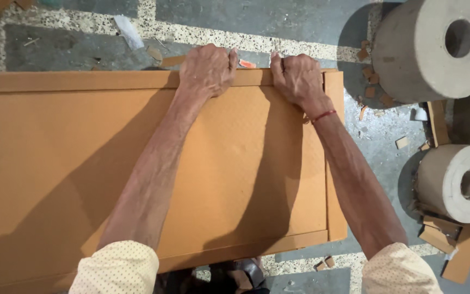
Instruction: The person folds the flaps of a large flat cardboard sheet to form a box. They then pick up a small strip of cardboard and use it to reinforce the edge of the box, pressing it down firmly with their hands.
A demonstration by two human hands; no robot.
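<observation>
A large orange-brown panel [55, 163] with a textured face and smooth folded border strips lies flat across most of the view. My left hand [206, 69] is curled over the panel's far border strip, fingers pressing down on it. My right hand [297, 78], with a red thread on the wrist, grips the same far border close to the panel's right corner. Between the two hands a small red-and-white object [247, 64] shows at the far edge; I cannot tell what it is.
Two big grey paper rolls stand to the right, a large roll [433, 49] at the back and a smaller roll [458, 182] nearer. Brown board offcuts [458, 242] and small scraps litter the speckled grey floor [278, 32].
</observation>
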